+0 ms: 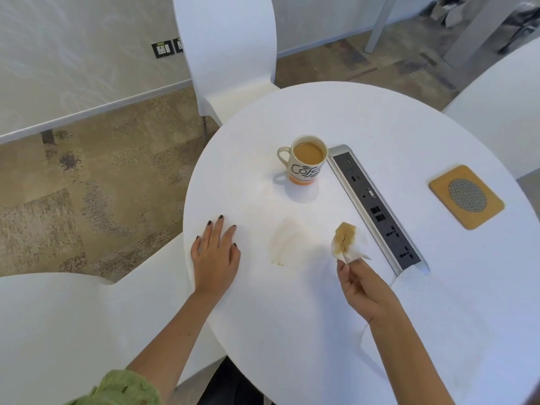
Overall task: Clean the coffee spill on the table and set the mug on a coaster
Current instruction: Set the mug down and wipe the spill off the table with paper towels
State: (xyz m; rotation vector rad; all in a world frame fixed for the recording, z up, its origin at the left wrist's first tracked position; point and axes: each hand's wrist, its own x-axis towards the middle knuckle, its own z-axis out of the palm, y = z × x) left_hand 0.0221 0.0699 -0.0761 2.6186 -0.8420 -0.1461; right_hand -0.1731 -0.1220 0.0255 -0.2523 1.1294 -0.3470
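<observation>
Right hand [361, 289] pinches stained tissue [346, 242] beside faint spill [285, 244].

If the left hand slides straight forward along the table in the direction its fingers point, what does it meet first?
Probably nothing. The left hand lies flat on the table, fingers aimed at the far edge. The mug stands to the right of that line, though depth is hard to judge.

Your mug [304, 159] sits on the table [365, 118] – the plug strip [377, 209] is just right of it, and the coaster [438, 187] is farther right.
</observation>
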